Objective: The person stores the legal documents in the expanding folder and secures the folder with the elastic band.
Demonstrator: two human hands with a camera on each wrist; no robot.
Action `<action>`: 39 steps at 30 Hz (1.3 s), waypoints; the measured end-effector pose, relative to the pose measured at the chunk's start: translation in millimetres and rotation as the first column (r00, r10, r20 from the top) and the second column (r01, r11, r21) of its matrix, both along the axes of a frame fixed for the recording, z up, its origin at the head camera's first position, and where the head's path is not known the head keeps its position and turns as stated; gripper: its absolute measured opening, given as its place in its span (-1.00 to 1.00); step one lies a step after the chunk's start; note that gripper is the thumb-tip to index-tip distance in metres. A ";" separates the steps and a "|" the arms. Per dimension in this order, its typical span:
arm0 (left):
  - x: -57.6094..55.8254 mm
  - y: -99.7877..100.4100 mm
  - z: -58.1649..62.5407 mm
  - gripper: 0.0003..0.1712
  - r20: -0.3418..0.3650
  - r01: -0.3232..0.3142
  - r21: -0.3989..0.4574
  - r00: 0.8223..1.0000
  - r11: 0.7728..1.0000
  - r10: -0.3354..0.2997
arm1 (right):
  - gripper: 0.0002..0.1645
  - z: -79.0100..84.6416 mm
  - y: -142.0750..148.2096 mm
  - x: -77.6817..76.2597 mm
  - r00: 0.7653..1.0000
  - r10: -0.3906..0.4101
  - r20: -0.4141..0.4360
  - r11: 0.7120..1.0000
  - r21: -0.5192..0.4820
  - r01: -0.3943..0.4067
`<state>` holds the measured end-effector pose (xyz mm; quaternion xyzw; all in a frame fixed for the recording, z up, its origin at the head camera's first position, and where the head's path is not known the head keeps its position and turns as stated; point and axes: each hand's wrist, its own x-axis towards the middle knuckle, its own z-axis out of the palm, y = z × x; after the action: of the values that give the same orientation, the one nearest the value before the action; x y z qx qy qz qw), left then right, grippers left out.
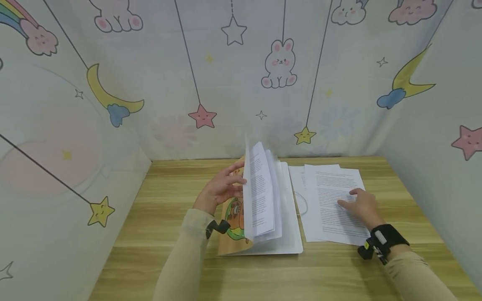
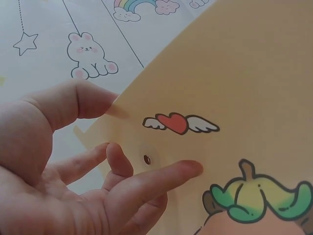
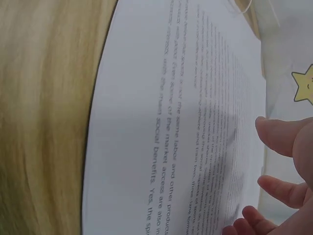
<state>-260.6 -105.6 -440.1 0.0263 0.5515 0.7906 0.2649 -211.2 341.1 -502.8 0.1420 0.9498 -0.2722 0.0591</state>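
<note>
A tan folder [image 1: 233, 246] with cartoon pictures and a white inside stands partly opened on the table, with printed sheets [image 1: 262, 192] upright between its covers. My left hand [image 1: 222, 188] holds the raised front cover by its edge. In the left wrist view the cover [image 2: 254, 88] shows a winged heart, and one finger stretches across it beside a small hole. To the folder's right lie loose printed pages [image 1: 331, 184]. Over their right side is my right hand [image 1: 362, 207], thumb and forefinger spread, holding nothing. The right wrist view shows its fingertips [image 3: 266, 128] close to the page.
A thin white cord [image 1: 303, 205] loops from the folder's right edge over the pages. The wooden table [image 1: 165, 234] ends at a curtain [image 1: 233, 83] printed with cartoon stars and rabbits, which also runs along both sides. Each wrist wears a black strap [image 1: 389, 240].
</note>
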 end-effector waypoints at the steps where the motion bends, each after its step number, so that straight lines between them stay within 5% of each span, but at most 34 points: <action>1: 0.0 -0.1 0.0 -0.15 0.001 0.002 0.000 1.000 1.000 -0.002 | -0.11 -1.3 1.9 0.6 1.000 -0.005 0.007 1.000 0.009 0.005; 15: -0.4 0.8 -0.5 -0.14 -0.002 0.009 -0.002 1.000 1.000 -0.009 | 0.29 -4.8 7.7 4.7 0.969 -0.187 0.160 0.979 0.110 0.171; 32: -1.2 -0.6 0.0 -0.13 -0.003 0.020 0.001 1.000 1.000 -0.020 | 0.24 -11.3 19.3 1.2 0.975 -0.133 0.177 0.973 0.213 0.094; 39: -0.3 -0.1 -0.6 -0.14 0.001 0.000 -0.003 1.000 1.000 0.000 | 0.22 -11.1 23.5 4.7 0.984 -0.123 0.126 0.981 0.168 0.101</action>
<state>-260.9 -105.7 -440.6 0.0255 0.5525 0.7898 0.2652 -206.5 364.6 -514.0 0.2180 0.9530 -0.1871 0.0965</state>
